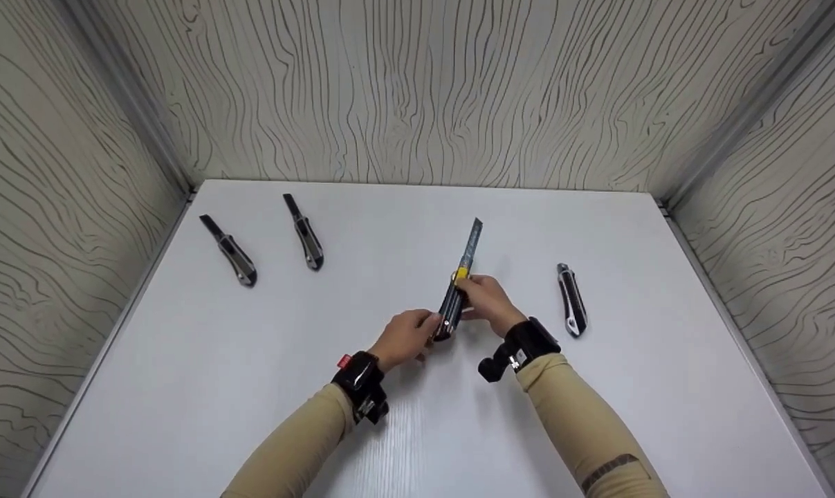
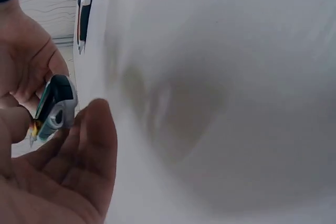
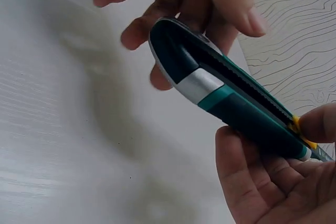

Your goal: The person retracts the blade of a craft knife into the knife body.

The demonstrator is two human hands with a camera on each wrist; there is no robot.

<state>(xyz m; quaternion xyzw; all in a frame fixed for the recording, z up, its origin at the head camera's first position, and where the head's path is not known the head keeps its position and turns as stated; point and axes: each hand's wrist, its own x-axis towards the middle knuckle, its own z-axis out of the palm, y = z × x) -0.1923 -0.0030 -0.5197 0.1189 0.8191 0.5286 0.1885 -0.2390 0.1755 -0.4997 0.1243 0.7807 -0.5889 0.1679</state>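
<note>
Head view: both hands (image 1: 452, 321) hold utility knife (image 1: 459, 287) (blade extended).

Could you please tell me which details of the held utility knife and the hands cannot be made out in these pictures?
- Utility knife blade: cut off by the right wrist view's edge; hidden behind fingers in the left wrist view.
- Yellow slider: partly covered by the right hand's thumb.
- Left hand grip: too small in the head view; its fingertips hide behind the knife's butt elsewhere.
- Table: blurred in the left wrist view.

Left wrist view: table (image 2: 226, 103) blurred; knife (image 2: 55, 106) mostly hidden, blade apparently cut off.
</note>
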